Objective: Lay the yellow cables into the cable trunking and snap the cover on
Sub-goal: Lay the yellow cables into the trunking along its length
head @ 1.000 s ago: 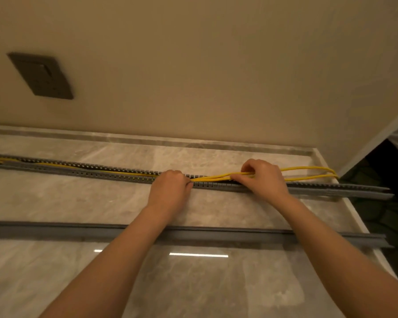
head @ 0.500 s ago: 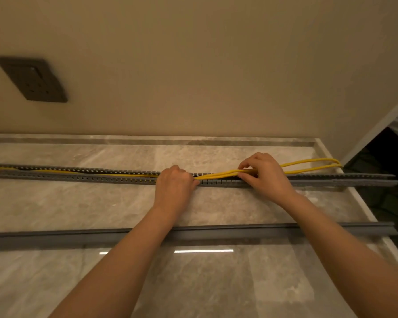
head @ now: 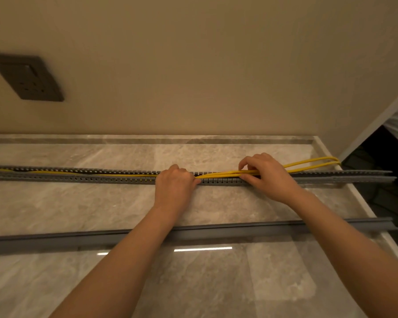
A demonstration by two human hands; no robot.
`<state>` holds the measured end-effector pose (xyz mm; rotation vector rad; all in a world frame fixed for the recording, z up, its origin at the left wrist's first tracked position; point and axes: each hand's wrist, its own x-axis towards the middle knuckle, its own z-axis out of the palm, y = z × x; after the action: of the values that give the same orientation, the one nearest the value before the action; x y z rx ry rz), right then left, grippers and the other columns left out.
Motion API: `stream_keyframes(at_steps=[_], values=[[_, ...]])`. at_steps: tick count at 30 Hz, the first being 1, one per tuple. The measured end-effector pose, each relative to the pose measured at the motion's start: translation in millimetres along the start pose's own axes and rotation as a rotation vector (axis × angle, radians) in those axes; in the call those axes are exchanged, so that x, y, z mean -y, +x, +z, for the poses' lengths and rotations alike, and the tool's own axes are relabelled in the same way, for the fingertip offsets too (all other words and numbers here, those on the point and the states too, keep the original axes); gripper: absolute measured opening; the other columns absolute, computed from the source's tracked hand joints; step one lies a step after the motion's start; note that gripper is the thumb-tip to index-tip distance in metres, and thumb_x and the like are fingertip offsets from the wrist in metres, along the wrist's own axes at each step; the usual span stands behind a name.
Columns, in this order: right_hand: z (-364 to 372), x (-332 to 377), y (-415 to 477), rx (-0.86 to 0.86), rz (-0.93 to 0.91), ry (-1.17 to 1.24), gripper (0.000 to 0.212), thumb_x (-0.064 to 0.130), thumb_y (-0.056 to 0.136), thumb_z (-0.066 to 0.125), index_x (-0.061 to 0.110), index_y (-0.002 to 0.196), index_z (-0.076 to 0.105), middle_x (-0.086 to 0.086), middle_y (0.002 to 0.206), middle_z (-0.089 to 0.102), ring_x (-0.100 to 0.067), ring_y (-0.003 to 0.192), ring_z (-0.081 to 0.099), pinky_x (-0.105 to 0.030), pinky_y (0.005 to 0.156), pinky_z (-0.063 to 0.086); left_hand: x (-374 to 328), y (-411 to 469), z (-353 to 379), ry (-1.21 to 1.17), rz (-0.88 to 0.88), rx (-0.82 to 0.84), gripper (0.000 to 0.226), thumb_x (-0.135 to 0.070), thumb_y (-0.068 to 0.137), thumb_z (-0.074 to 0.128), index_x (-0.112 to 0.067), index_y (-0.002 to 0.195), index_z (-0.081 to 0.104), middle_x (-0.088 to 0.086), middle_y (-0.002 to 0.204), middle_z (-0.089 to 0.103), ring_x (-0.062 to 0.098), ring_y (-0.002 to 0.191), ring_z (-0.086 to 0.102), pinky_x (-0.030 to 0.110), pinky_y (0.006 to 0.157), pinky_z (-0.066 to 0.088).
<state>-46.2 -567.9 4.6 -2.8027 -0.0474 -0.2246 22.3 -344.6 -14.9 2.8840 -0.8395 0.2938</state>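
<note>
A plain beige wall carries a dark socket plate at left. Below, a glossy marble surface reflects a light strip.

right hand fingers arched higher, yellow cables lying flatter along the trunking beside left hand

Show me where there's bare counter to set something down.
Bare stone lies between trunking and back ledge, and between trunking and cover, left of the forearms. Crowded: mid-trunking, where left hand and right hand hold the cables, looping out rightward.
</note>
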Motion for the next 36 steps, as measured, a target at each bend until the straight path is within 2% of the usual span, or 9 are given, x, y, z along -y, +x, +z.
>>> stream_keyframes(at_steps=[3,6,10,13,17,21,24,29,36], values=[[3,0,-12,-0.034,-0.029,0.009,0.022,0.020,0.084,0.066,0.013,0.105,0.067,-0.001,0.088,0.061,-0.019,0.088,0.052,-0.030,0.076,0.043,1,0,0,-0.011,0.006,-0.011,0.037,-0.045,0.093,0.044,-0.020,0.097,0.071,-0.001,0.087,0.069,0.016,0.088,0.055,0.028,0.063,0.035],[11,0,-24,-0.069,-0.077,-0.039,0.033,0.015,0.079,0.071,0.007,0.111,0.067,-0.011,0.101,0.065,-0.028,0.094,0.058,-0.042,0.082,0.050,0,0,1,-0.030,0.007,-0.015,0.035,-0.045,0.093,0.046,-0.021,0.097,0.071,-0.002,0.087,0.070,0.016,0.088,0.055,0.028,0.062,0.034],[21,2,-32,-0.086,-0.088,-0.099,0.040,0.016,0.078,0.073,0.005,0.115,0.064,-0.015,0.113,0.064,-0.033,0.106,0.059,-0.046,0.092,0.048,1,3,-1,-0.077,-0.005,-0.008,0.032,-0.043,0.091,0.050,-0.019,0.092,0.071,0.000,0.082,0.069,0.018,0.085,0.056,0.030,0.063,0.039],[23,3,-35,-0.084,-0.073,-0.108,0.041,0.020,0.079,0.072,0.006,0.116,0.062,-0.014,0.118,0.063,-0.033,0.107,0.059,-0.045,0.094,0.046,-1,5,-4,-0.072,0.007,0.008,0.030,-0.040,0.091,0.051,-0.016,0.089,0.070,0.001,0.082,0.068,0.019,0.084,0.056,0.031,0.065,0.039],[20,3,-34,-0.035,-0.040,-0.113,0.042,0.027,0.084,0.067,0.010,0.121,0.060,-0.013,0.127,0.059,-0.031,0.113,0.055,-0.043,0.099,0.041,-14,-1,-5,-0.152,0.100,-0.063,0.021,-0.024,0.092,0.051,-0.013,0.097,0.068,0.003,0.093,0.066,0.022,0.089,0.055,0.032,0.069,0.042],[20,2,-33,-0.009,-0.025,-0.101,0.043,0.029,0.086,0.064,0.012,0.125,0.057,-0.013,0.129,0.056,-0.030,0.118,0.051,-0.043,0.105,0.037,-40,-2,-3,-0.252,0.231,-0.025,0.024,-0.020,0.090,0.050,-0.010,0.106,0.065,0.006,0.100,0.064,0.023,0.097,0.053,0.035,0.078,0.044],[21,2,-33,-0.011,-0.024,-0.095,0.043,0.028,0.087,0.063,0.011,0.126,0.056,-0.013,0.129,0.055,-0.029,0.118,0.050,-0.044,0.107,0.035,-49,0,1,-0.232,0.220,-0.021,0.026,-0.020,0.091,0.047,-0.009,0.106,0.064,0.006,0.104,0.062,0.023,0.099,0.051,0.033,0.083,0.042],[25,-2,-35,-0.029,-0.049,-0.077,0.041,0.024,0.087,0.062,0.012,0.126,0.055,-0.011,0.131,0.054,-0.026,0.122,0.048,-0.041,0.112,0.023,-52,4,0,-0.209,0.171,0.000,0.027,-0.024,0.092,0.045,-0.011,0.104,0.067,0.005,0.102,0.063,0.023,0.097,0.052,0.034,0.080,0.043],[28,-4,-34,-0.017,-0.053,-0.020,0.044,0.029,0.089,0.058,0.015,0.130,0.050,-0.008,0.142,0.044,-0.021,0.135,0.033,-0.034,0.115,0.007,-50,0,3,-0.235,0.149,0.063,0.030,-0.026,0.093,0.044,-0.012,0.113,0.062,0.004,0.107,0.062,0.020,0.101,0.051,0.032,0.081,0.045]])
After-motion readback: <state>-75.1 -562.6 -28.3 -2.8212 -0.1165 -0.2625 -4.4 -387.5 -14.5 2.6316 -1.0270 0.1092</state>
